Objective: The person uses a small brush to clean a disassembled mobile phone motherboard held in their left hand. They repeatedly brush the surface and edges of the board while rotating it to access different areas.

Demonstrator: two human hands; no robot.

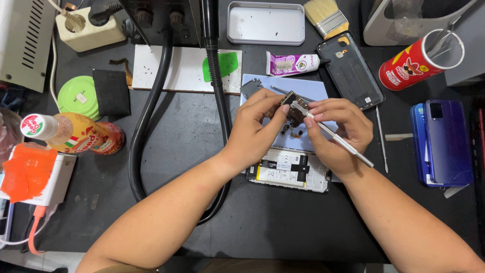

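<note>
My left hand (255, 124) pinches a small dark circuit board (292, 108) between thumb and fingers, held above the blue mat (308, 88). My right hand (338, 129) grips a thin metal tool (336, 136) like a pen, its tip touching the board. Under both hands lies an opened phone (290, 172) with its battery and insides showing. Small dark parts (292, 132) lie on the mat just below the board.
A black phone back cover (351, 71) lies at the right of the mat, a purple glue tube (292, 64) and brush (327, 16) behind it. A thick black hose (151, 101) loops at the left. Blue phones (444, 141), a red can (419, 60) and bottles (76, 132) stand around.
</note>
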